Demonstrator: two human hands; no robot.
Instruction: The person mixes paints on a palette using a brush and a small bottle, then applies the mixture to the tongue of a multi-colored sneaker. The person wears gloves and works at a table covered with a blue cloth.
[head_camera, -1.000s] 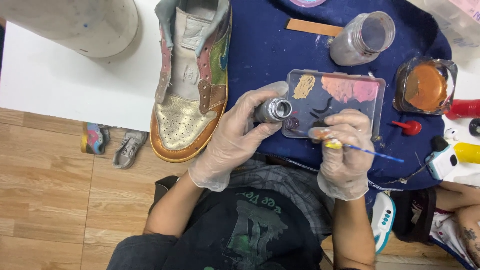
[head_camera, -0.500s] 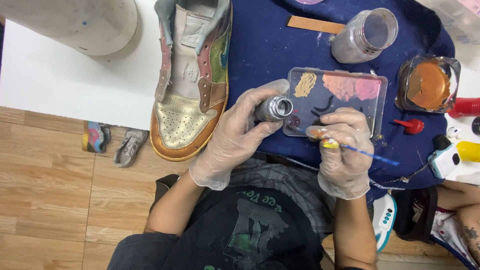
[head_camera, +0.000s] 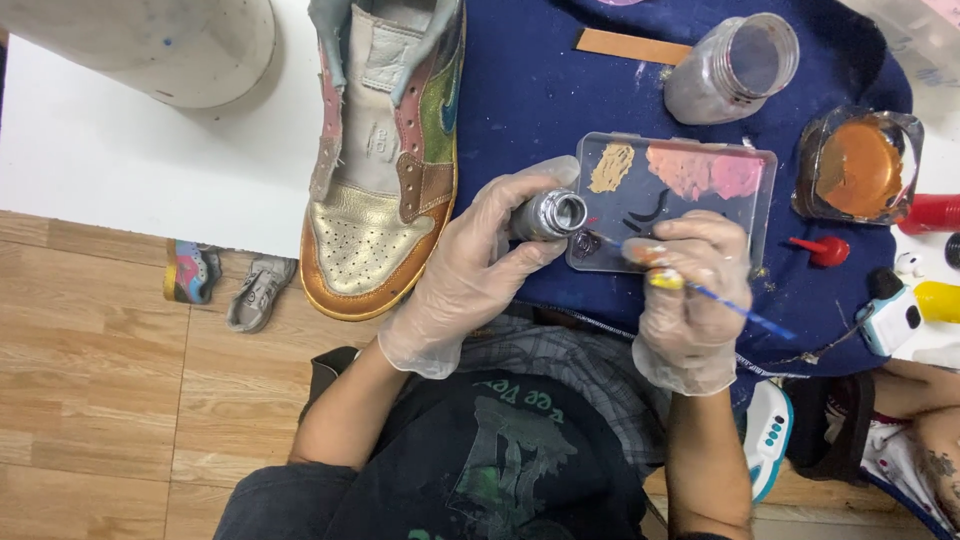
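Fingertips first: my right hand (head_camera: 690, 300), gloved, pinches a thin blue-handled brush (head_camera: 735, 308) between thumb and forefinger, the other fingers curled under, bristle end pointed left toward the mouth of the small silver paint bottle (head_camera: 548, 214). My left hand (head_camera: 470, 275), also gloved, wraps that bottle, fingers closed around its body and tipping its open mouth toward the brush. Both meet over the near-left corner of the clear plastic palette (head_camera: 672, 205), which carries tan, pink and dark smears and lies on the blue cloth (head_camera: 530, 90). I judge this the loading step, taking silver onto the brush. Next I would want a steady bottle and a light dip. The gold-toed sneaker (head_camera: 385, 170) waits just left, overhanging the table edge.
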